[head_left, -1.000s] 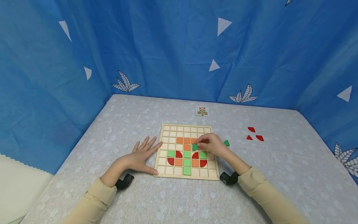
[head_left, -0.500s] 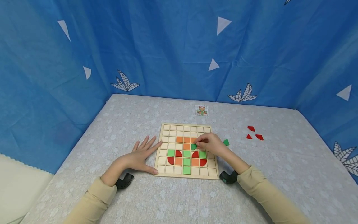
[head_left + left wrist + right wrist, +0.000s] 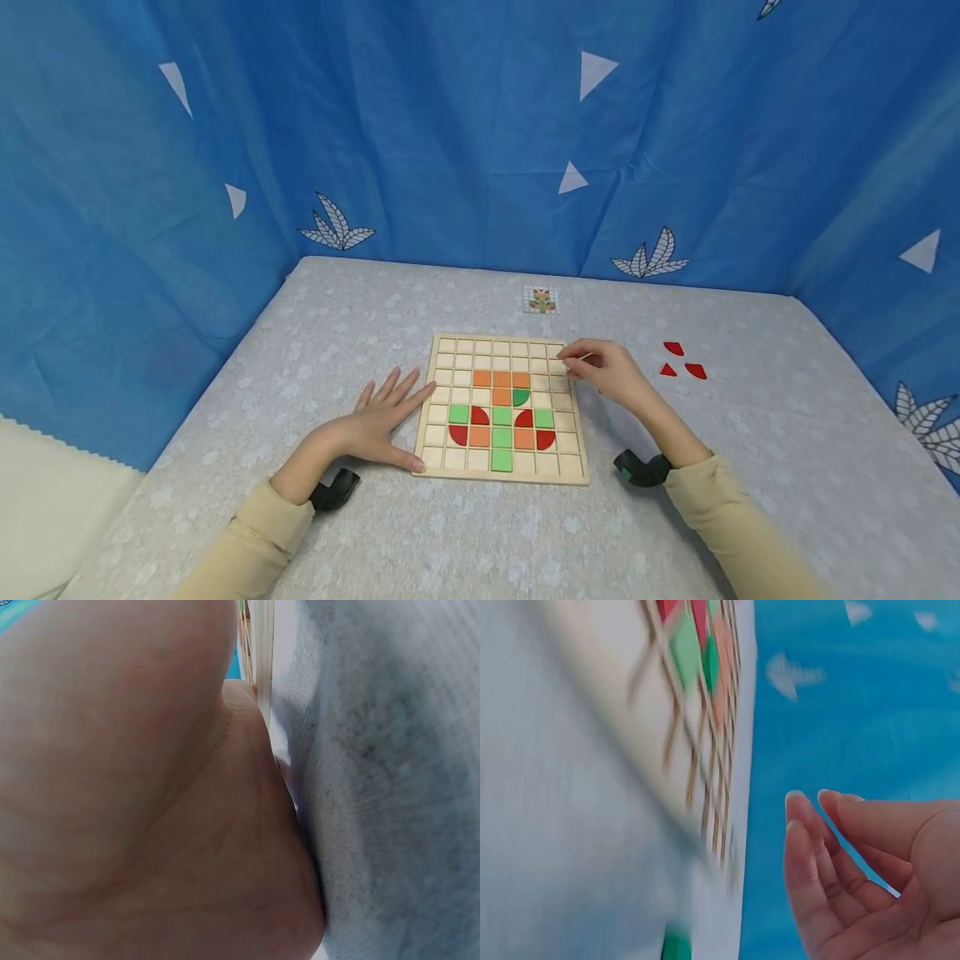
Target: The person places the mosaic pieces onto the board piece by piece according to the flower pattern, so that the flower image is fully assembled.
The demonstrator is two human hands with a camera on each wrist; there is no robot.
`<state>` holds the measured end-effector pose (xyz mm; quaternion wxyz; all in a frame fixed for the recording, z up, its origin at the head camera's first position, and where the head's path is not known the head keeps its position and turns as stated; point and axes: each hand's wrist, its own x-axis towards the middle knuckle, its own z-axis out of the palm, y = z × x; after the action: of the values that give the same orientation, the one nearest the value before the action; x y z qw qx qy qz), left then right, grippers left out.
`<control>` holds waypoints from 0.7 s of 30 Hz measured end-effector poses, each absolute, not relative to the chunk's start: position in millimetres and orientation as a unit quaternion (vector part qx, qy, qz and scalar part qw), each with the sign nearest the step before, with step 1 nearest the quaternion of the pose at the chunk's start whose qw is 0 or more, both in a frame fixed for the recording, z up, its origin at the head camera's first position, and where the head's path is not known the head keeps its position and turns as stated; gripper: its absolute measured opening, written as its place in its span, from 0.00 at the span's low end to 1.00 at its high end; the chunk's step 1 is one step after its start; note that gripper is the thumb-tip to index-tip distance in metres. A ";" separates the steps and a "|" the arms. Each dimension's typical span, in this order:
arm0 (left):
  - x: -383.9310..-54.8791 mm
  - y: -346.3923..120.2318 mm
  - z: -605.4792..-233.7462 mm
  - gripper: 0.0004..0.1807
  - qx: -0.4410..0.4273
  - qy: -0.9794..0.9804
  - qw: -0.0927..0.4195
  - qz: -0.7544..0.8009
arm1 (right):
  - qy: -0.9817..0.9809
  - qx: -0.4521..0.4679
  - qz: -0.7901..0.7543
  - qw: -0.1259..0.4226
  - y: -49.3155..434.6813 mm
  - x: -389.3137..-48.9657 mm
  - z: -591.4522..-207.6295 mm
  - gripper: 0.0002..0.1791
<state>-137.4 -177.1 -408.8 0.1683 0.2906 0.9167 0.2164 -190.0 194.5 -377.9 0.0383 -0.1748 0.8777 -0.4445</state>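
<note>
My left hand [image 3: 372, 429] lies spread on the table, its thumb and fingertips at the left edge of a square wooden grid board [image 3: 446, 345]. Orange, light green and red pieces sit in the board's cells. Among them, a dark green quarter-circle piece [image 3: 521, 397] lies in a cell below the right orange square [image 3: 521, 380]. Above the board's right edge, my right hand [image 3: 609, 367] has loosely bent fingers with nothing between thumb and fingertips. Another dark green piece [image 3: 676, 943] lies on the table in the right wrist view; my right hand hides it in the head view.
Right of the board lie a small red triangle [image 3: 668, 370] and two red rounded pieces [image 3: 696, 371]. Behind the board is a small pattern card [image 3: 540, 300]. A blue curtain [image 3: 465, 167] hangs along the table's back and sides.
My right hand has let go of the dark green piece, now in its cell, and moved right and back to the board's edge. My left hand stays put.
</note>
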 end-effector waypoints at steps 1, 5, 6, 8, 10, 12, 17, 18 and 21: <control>-137.0 -177.1 -408.6 0.61 0.290 0.917 0.169 0.215 | 0.882 -0.159 -0.443 0.032 203.1 -191.0 -377.8 0.11; -135.9 -177.5 -408.8 0.61 0.290 0.918 0.165 0.215 | 0.907 -0.113 -0.406 0.017 233.3 -191.8 -383.2 0.12; -135.5 -177.7 -409.1 0.61 0.290 0.918 0.164 0.215 | 0.913 -0.107 -0.393 0.019 238.6 -191.2 -385.4 0.11; -134.5 -178.5 -409.8 0.61 0.290 0.918 0.164 0.214 | 0.923 -0.100 -0.369 0.034 246.5 -190.2 -390.3 0.11; -133.3 -179.0 -410.5 0.61 0.290 0.918 0.165 0.213 | 0.929 -0.099 -0.352 0.053 250.6 -189.1 -395.0 0.12; -132.5 -179.1 -410.9 0.61 0.290 0.918 0.165 0.215 | 0.931 -0.101 -0.343 0.070 252.7 -188.7 -399.2 0.14; -134.0 -177.6 -412.1 0.61 0.292 0.917 0.161 0.217 | 0.928 -0.132 -0.343 0.059 255.4 -190.6 -406.1 0.12; -134.6 -177.3 -412.3 0.61 0.293 0.918 0.159 0.215 | 0.927 -0.139 -0.343 0.053 256.1 -191.3 -406.9 0.11; -136.1 -176.8 -412.3 0.61 0.292 0.919 0.156 0.213 | 0.925 -0.154 -0.345 0.041 257.8 -193.2 -408.6 0.09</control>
<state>-136.1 -176.8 -412.3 0.1564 0.2925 0.9191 0.2129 -193.2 257.8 -408.6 0.0412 -0.1543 0.9250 -0.3448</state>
